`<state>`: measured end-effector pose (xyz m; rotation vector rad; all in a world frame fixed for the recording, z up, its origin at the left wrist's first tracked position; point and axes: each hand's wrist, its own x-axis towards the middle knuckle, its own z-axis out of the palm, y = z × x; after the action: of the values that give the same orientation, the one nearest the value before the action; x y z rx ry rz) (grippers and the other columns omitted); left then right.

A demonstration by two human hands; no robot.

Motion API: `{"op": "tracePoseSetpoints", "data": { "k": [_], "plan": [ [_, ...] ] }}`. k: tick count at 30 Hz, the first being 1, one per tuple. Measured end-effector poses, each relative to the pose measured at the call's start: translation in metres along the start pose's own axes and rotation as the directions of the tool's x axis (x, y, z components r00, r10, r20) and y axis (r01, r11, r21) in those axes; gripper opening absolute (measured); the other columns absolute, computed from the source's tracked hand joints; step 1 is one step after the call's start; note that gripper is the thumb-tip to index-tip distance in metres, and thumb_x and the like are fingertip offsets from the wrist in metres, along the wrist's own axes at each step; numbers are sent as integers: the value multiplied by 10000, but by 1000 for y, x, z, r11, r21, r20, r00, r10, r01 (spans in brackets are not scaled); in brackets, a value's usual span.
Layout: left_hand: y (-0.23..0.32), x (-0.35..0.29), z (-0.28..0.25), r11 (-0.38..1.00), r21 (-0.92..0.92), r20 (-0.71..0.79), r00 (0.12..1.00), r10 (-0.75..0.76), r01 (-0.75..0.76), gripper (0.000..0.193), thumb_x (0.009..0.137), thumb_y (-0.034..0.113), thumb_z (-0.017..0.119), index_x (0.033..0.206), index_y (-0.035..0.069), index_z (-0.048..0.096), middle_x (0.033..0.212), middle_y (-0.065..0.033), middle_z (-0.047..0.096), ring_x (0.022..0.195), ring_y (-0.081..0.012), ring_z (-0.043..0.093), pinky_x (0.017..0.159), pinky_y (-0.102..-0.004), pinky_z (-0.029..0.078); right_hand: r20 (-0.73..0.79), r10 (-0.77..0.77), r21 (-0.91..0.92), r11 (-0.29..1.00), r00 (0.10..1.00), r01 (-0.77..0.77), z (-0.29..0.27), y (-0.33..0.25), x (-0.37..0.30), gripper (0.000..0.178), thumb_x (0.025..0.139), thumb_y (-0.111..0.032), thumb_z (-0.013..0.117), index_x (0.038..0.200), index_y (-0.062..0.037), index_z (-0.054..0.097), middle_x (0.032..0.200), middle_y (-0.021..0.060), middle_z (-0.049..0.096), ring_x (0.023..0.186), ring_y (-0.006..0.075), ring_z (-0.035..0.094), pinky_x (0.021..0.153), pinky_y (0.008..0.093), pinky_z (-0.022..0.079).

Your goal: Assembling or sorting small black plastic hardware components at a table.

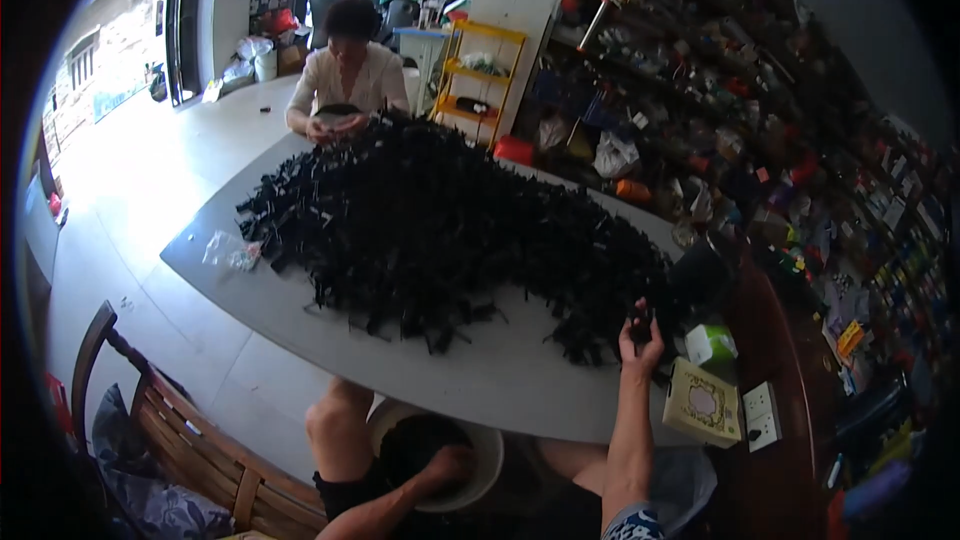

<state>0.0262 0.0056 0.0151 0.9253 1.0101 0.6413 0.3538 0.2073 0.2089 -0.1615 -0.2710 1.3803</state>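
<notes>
A large heap of small black parts [430, 210] with thin, stick-like ends covers much of the grey table [480, 380]; their exact kind is too dark to make out. My right hand [641, 342] is at the heap's near right end, its fingers bent around a small black part. Below the table's near edge, a pale bucket [492, 470] stands between my legs with dark contents. Inside its rim is my left hand [452, 464], curled with the knuckles up; whatever its fingers hold is hidden.
Across the table a person [347, 75] handles a dark piece. Right of my right hand are a green-and-white box [711, 344], a cream box [704, 402] and a power socket [762, 416]. A plastic bag [232, 251] lies at left, near a wooden chair [200, 430]. Crowded shelves [690, 90] line the right.
</notes>
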Motion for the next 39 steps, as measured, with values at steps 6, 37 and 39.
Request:
{"op": "tracePoseSetpoints", "data": {
  "k": [6, 37, 39],
  "plan": [
    [12, 7, 3, 992, 69, -10, 995, 102, -101, 251, 662, 74, 580, 904, 7, 574, 776, -77, 591, 727, -124, 540, 630, -274, 443, -190, -74, 99, 991, 979, 94, 15, -8, 9, 191, 841, -143, 430, 1006, -70, 493, 1024, 98, 560, 797, 177, 542, 571, 289, 437],
    [56, -34, -1, 986, -166, 197, 978, 61, -28, 375, 867, 381, 382, 965, 37, 495, 781, -73, 563, 579, -130, 542, 503, -235, 456, -98, 717, 92, 697, 690, -711, -86, 165, -249, 118, 791, -62, 496, 908, -74, 510, 801, 63, 474, 695, 155, 446, 455, 223, 378],
    [60, -31, -5, 928, -368, 133, 991, -18, 67, 367, 865, 375, 390, 972, 40, 493, 800, -68, 563, 590, -131, 541, 508, -236, 459, -116, 720, 99, 694, 684, -713, -89, 168, -242, 86, 780, -57, 520, 862, -81, 532, 802, 56, 500, 694, 141, 457, 458, 218, 369]
  ]
}}
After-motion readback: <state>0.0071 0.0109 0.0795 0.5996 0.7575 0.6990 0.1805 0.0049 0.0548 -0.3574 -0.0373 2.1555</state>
